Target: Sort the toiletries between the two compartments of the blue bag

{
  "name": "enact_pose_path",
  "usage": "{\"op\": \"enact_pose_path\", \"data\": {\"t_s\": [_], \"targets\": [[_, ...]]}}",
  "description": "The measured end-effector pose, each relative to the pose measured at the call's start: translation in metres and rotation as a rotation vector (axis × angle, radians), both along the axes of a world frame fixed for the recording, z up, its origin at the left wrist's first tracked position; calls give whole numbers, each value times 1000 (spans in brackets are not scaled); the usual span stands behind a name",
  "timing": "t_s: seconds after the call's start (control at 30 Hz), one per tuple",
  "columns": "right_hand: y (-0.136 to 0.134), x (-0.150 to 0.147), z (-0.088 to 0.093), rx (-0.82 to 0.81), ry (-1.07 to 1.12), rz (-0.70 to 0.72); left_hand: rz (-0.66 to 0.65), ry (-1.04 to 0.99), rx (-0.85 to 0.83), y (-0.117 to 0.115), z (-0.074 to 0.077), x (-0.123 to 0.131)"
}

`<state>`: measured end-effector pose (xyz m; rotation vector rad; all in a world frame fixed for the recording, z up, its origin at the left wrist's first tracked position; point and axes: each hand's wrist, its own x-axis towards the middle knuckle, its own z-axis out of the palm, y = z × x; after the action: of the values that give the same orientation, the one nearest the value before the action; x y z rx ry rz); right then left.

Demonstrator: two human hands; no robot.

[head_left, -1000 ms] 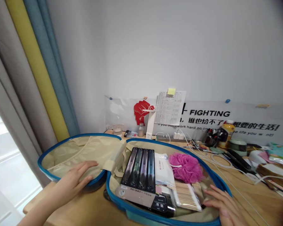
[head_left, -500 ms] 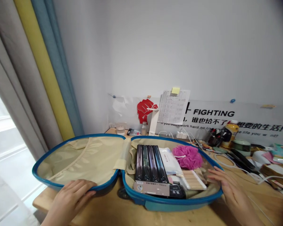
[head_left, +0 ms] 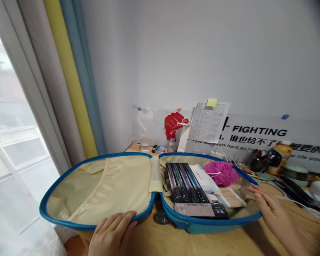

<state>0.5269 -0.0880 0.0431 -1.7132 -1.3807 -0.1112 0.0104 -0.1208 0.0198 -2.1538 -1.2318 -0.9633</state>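
Observation:
A small blue-rimmed suitcase (head_left: 197, 227) lies open on the wooden table, with its beige-lined lid half (head_left: 125, 185) flat to the left. My left hand (head_left: 114, 231) grips the lid's front rim, fingers over the edge. At the far right rim is my right hand (head_left: 272, 206), its fingers reaching over the edge and the thumb side hidden. Inside the right half lie a pack of several toothbrushes (head_left: 186, 181), a white soft packet (head_left: 204, 179), a pink bath puff (head_left: 222, 173) and a pack of cotton swabs (head_left: 232, 197).
Behind the case stand a glass of water (head_left: 145, 145), a small jar (head_left: 171, 145) and a white stand (head_left: 183, 138). At the right are a yellow-labelled bottle (head_left: 281, 156), a green-lidded jar (head_left: 296, 174) and cables. Curtains (head_left: 69, 81) and a window are at left.
My view has turned left, so the wall and suitcase appear farther right and more window shows. Both hands stay on the suitcase rims.

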Motion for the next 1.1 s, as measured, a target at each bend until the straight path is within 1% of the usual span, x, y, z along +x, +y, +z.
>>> {"op": "enact_pose_path", "data": {"t_s": [0.07, 0.13, 0.23, 0.3, 0.37, 0.4, 0.47, 0.53, 0.63, 0.7, 0.77, 0.87, 1.0, 1.1], "targets": [[2, -5, 5, -14, -31, 33, 5, 2, -31, -1, -3, 2], [5, -16, 14, -41, -102, 92, 6, 0, -67, -2, -5, 8], [14, -50, 31, -127, -228, 202, 12, -28, -107, -3, -6, 20], [21, -80, 43, -267, -305, 245, 2, -41, -126, -4, -4, 24], [30, -108, 53, -464, -400, 249, -17, -12, -114, -5, -1, 23], [34, -119, 57, -550, -443, 247, -15, 13, -88, -6, 0, 20], [43, -135, 60, -648, -499, 241, 29, 50, -17, -9, 0, 8], [52, -141, 57, -668, -522, 232, 122, 29, 37, -13, -2, -9], [62, -139, 49, -681, -553, 219, 241, -48, 55, -18, -9, -39], [67, -137, 44, -683, -555, 227, 278, -63, 47, -18, -14, -56], [70, -136, 40, -683, -545, 237, 279, -57, 32, -16, -18, -69], [74, -135, 35, -672, -526, 248, 252, -66, 18, -13, -22, -77], [81, -133, 26, -658, -516, 253, 257, -66, 6, -11, -26, -76], [88, -131, 20, -649, -521, 236, 261, -56, 29, -11, -32, -74]]}}
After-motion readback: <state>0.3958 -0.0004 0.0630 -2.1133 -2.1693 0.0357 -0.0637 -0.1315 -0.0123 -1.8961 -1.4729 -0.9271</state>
